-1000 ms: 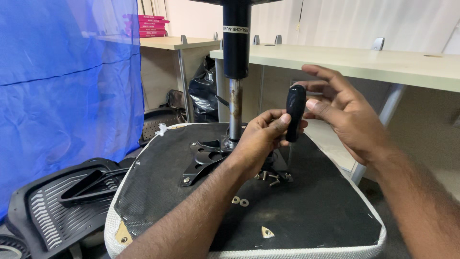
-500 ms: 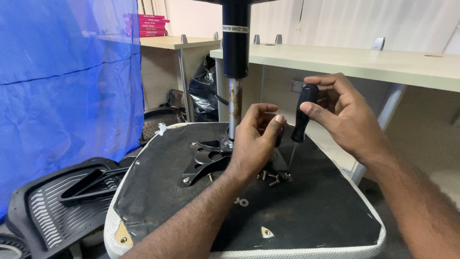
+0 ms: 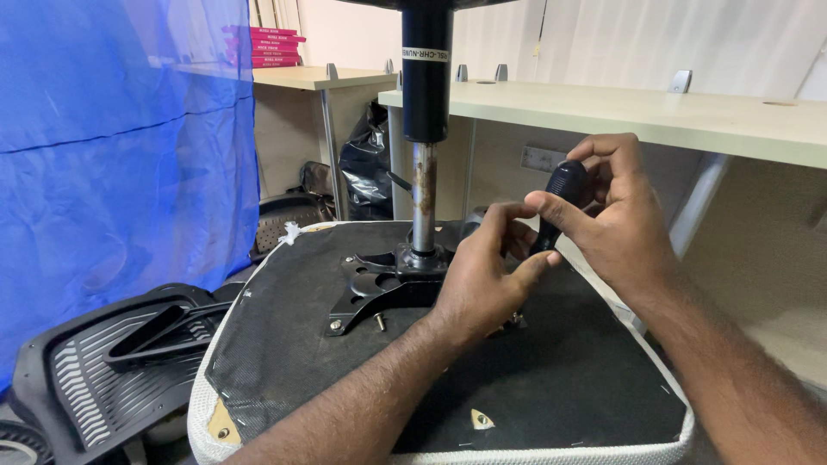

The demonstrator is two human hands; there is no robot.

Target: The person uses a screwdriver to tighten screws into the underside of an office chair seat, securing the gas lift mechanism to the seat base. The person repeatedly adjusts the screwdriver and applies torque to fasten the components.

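An upturned office chair seat [image 3: 284,344] fills the lower middle of the frame, its black fabric underside facing up, white mesh edging along the rim. It looks bulky and fairly heavy, stiff enough to stay put under pressure. From its centre a black metal mounting plate [image 3: 379,288] carries the gas-lift column [image 3: 424,129] straight up to the top edge; both look rigid and hard. A loose bolt [image 3: 379,322] stands by the plate.

At centre right the right hand [image 3: 624,228] is closed around the black handle of a screwdriver [image 3: 562,194], held nearly upright; the handle looks light, hard and smooth, best gripped round its thick upper part. The left hand [image 3: 482,280] is curled loosely just below, fingertips pinching at the tool's lower end, whose tip is hidden.

At lower left lies a black slatted chair back [image 3: 103,370].
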